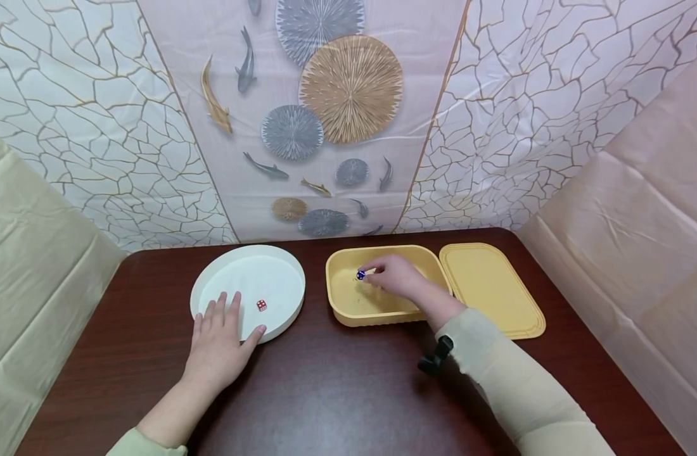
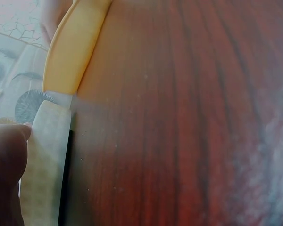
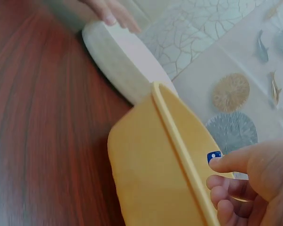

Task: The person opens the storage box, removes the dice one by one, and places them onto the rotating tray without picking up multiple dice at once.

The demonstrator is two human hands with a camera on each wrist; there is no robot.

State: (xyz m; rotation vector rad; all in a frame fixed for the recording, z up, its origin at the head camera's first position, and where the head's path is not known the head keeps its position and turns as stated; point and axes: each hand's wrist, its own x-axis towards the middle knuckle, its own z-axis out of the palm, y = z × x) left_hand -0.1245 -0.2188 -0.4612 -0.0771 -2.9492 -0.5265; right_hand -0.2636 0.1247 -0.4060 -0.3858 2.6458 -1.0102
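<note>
Between thumb and fingertips, my right hand (image 1: 396, 277) pinches a blue die (image 1: 360, 275) with white dots. It holds the die over the inside of a yellow rectangular container (image 1: 345, 304); the right wrist view shows the die (image 3: 214, 156) near the container's rim. My left hand (image 1: 214, 351) lies with fingers spread over the near left rim of a round white tray (image 1: 286, 272). A red die (image 1: 261, 305) with white dots rests on the tray floor, to the right of those fingers. In the left wrist view only the left thumb (image 2: 7, 150) shows, beside the tray's wall.
A flat yellow lid (image 1: 491, 288) lies right of the container, close against it. All stand on a dark reddish wooden table (image 1: 326, 392). Patterned cloth (image 1: 348, 209) hangs behind the table's back edge, and plain cloth walls flank both sides.
</note>
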